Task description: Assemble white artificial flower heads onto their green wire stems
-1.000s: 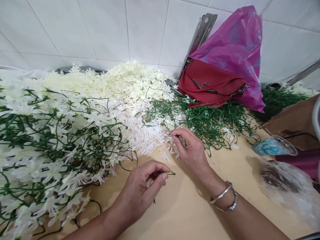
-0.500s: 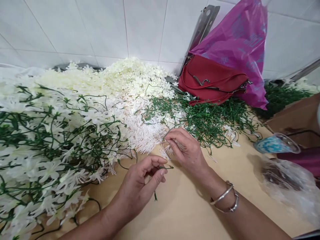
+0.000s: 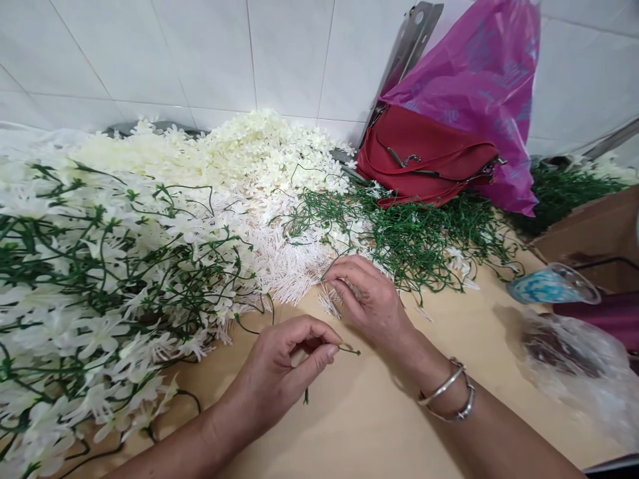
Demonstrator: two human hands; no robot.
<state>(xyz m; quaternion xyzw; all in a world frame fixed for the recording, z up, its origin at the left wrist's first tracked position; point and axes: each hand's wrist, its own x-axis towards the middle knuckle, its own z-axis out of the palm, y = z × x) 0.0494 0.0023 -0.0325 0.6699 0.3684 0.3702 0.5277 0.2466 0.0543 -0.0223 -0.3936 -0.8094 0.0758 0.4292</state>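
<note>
My left hand [image 3: 292, 362] is closed, thumb and forefinger pinching a thin green plastic flower stem [image 3: 349, 349]. One end of this stem sticks out to the right of the fingertips, and another bit hangs below the hand. My right hand [image 3: 367, 293] is curled with its fingertips together at the near edge of a heap of white artificial stamens [image 3: 294, 263]. A thin dark line shows by those fingertips; what they hold, if anything, is too small to name. Several loose stamens [image 3: 328, 303] lie just under the right fingers.
Finished-looking white flowers on green stems [image 3: 100, 299] fill the left. Behind are cream petals [image 3: 269, 143]; right of them, loose green stems [image 3: 424, 233]. A red handbag [image 3: 429, 153], purple plastic bag [image 3: 479, 80], plastic cup [image 3: 549, 285] and clear bag [image 3: 574, 359] stand rightward.
My left hand has shifted slightly right and down, tightening its pinch, and the stem end sticks out farther right. The right hand has barely moved, staying by the stamens.
</note>
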